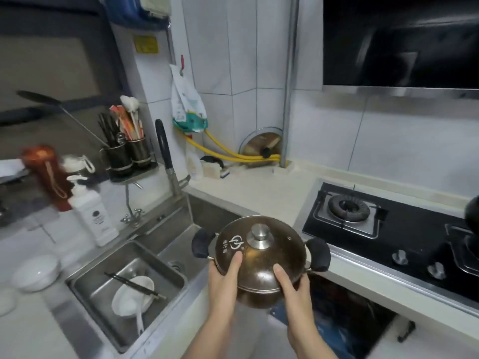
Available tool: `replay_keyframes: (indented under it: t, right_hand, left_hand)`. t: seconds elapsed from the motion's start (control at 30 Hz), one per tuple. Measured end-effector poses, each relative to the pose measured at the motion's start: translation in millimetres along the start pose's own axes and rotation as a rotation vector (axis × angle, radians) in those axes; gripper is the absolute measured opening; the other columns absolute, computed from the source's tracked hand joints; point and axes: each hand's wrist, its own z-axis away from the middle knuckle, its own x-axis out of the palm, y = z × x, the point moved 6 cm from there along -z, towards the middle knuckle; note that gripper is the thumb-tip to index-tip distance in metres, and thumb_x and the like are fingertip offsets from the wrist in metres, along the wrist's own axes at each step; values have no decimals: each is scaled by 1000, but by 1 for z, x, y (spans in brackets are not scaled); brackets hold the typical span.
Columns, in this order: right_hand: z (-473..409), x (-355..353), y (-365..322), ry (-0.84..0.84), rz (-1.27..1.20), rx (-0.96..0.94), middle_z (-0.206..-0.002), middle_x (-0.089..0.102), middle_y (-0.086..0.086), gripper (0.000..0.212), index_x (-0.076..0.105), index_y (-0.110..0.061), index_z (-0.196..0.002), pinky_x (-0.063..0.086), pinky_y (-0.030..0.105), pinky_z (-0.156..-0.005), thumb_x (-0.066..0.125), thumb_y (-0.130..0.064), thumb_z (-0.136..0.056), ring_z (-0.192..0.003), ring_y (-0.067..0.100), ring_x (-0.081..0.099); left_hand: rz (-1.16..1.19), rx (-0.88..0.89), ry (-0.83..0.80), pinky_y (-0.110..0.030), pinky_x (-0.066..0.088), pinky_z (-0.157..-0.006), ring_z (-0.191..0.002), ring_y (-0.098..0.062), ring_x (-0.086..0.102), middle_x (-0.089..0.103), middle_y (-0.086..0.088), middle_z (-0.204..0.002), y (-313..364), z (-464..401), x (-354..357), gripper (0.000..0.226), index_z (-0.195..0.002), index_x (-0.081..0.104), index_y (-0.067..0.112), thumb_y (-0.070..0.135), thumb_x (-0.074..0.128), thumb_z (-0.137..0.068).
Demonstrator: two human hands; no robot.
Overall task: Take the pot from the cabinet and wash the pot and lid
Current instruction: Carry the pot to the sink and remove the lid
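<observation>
Your lid (259, 252) covers the pot (256, 296), so its inside is hidden, and your palms are tucked out of sight behind its wall. Both forearms run off the bottom edge. At the left of the frame, a red bottle (44, 174) is smeared by blur. At the right edge, a dark round object (473, 216) is cut off. The open cabinet (344, 314) at lower right is too dark to read.

Two bare forearms; left hand (223, 277), right hand (293, 288) ungloved; no sleeves.
</observation>
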Motion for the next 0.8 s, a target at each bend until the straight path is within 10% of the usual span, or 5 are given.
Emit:
replay_keyframes:
  t: [0.23, 0.8]
  right_hand:
    - [-14, 92, -6, -125, 27, 14, -129, 59, -6, 81, 43, -36, -133, 42, 45, -107, 79, -51, -62, -119, 18, 55]
    - [-111, 200, 31, -382, 77, 131, -126, 52, -8, 74, 33, -35, -138, 38, 29, -95, 74, -31, -77, -110, 13, 49]
  left_hand:
    - [93, 76, 42, -44, 46, -103, -108, -16, 61, 66, 6, -114, 57, -48, -52, 46, -120, 54, 29, 27, 74, -78]
    - [190, -68, 309, -48, 52, -94, -106, -26, 63, 65, -2, -118, 45, -154, -109, 80, -122, 53, 31, 51, 86, -51]
